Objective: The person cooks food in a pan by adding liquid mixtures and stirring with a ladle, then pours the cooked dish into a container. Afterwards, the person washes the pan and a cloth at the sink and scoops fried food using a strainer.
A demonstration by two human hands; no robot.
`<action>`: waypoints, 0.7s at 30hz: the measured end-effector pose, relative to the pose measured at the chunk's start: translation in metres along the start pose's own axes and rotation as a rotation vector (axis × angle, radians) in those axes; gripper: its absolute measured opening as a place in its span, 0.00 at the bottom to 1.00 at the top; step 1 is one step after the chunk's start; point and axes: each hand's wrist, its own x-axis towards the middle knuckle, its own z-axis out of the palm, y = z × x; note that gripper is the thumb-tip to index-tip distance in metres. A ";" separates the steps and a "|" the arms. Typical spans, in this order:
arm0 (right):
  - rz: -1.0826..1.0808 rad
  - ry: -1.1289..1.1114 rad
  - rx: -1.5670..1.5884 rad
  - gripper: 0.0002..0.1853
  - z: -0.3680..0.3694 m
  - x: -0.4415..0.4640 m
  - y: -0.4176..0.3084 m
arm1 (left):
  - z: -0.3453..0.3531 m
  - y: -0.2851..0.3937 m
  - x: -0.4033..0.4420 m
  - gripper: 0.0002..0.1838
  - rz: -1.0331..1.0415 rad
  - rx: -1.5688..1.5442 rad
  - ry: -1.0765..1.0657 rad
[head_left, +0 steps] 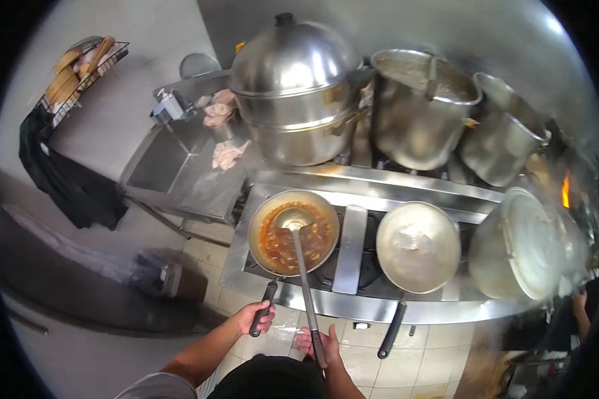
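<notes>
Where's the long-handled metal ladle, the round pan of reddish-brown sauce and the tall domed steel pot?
Long-handled metal ladle (305, 286), head view: shaft.
Round pan of reddish-brown sauce (254, 233), head view: left inner wall.
Tall domed steel pot (294, 111), head view: body below lid.

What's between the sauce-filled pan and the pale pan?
A flat metal strip of the stovetop, with dark burner area beside it, lies between the sauce-filled pan and the pale pan, in the head view.
</notes>
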 end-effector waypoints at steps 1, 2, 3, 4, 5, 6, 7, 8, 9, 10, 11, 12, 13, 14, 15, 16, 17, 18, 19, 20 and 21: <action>-0.045 -0.117 -0.004 0.31 0.023 -0.021 -0.004 | 0.002 0.000 0.001 0.12 -0.007 0.139 0.122; -0.100 -0.105 -0.014 0.31 0.041 -0.033 -0.008 | 0.011 0.000 0.000 0.10 0.025 0.213 0.185; -0.178 0.042 -0.308 0.33 0.058 -0.044 -0.010 | 0.018 0.000 0.000 0.10 0.036 0.289 0.256; -0.255 0.215 -0.586 0.36 0.076 -0.055 -0.011 | 0.024 0.000 0.001 0.10 0.042 0.374 0.320; -0.292 0.290 -0.984 0.37 0.098 -0.058 -0.009 | 0.027 -0.002 0.003 0.10 -0.009 0.410 0.256; -0.364 0.389 -1.325 0.34 0.115 -0.060 -0.002 | 0.027 -0.004 0.003 0.11 0.052 0.450 0.308; -0.467 0.517 -1.612 0.30 0.121 -0.056 0.006 | 0.025 -0.004 0.003 0.13 0.123 0.492 0.359; -0.547 0.658 -1.898 0.25 0.122 -0.049 0.011 | 0.021 -0.002 0.002 0.13 0.088 0.535 0.304; -0.585 0.728 -1.871 0.25 0.120 -0.041 0.019 | 0.014 -0.001 -0.001 0.13 0.124 0.523 0.292; -0.622 0.830 -1.960 0.22 0.118 -0.033 0.025 | 0.007 0.000 -0.003 0.14 0.163 0.498 0.284; -0.638 0.929 -2.051 0.19 0.123 -0.033 0.035 | 0.000 0.002 -0.009 0.14 0.132 0.517 0.247; -0.644 0.983 -2.038 0.19 0.127 -0.036 0.044 | -0.008 0.004 -0.015 0.14 0.153 0.524 0.238; -0.523 1.000 -1.964 0.17 0.145 -0.044 0.050 | -0.012 0.004 -0.021 0.13 0.180 0.526 0.235; -0.409 1.004 -1.886 0.17 0.155 -0.051 0.058 | -0.011 0.003 -0.031 0.13 0.164 0.534 0.212; -0.470 1.016 -1.865 0.17 0.147 -0.054 0.070 | -0.011 0.005 -0.046 0.13 0.149 0.623 0.229; -0.483 1.033 -1.852 0.17 0.147 -0.060 0.083 | -0.009 0.008 -0.060 0.12 0.139 0.716 0.248; -0.492 1.015 -1.817 0.18 0.149 -0.070 0.095 | -0.008 0.010 -0.074 0.12 0.133 0.742 0.220; -0.499 0.994 -1.788 0.19 0.153 -0.081 0.106 | -0.004 0.011 -0.086 0.12 0.131 0.750 0.210; -0.507 1.000 -1.788 0.19 0.162 -0.094 0.117 | 0.004 0.012 -0.101 0.12 0.114 0.789 0.199; -0.504 1.010 -1.751 0.19 0.174 -0.107 0.132 | 0.011 0.013 -0.117 0.11 0.097 0.826 0.191; -0.502 1.020 -1.713 0.19 0.184 -0.121 0.146 | 0.021 0.013 -0.130 0.10 0.099 0.857 0.181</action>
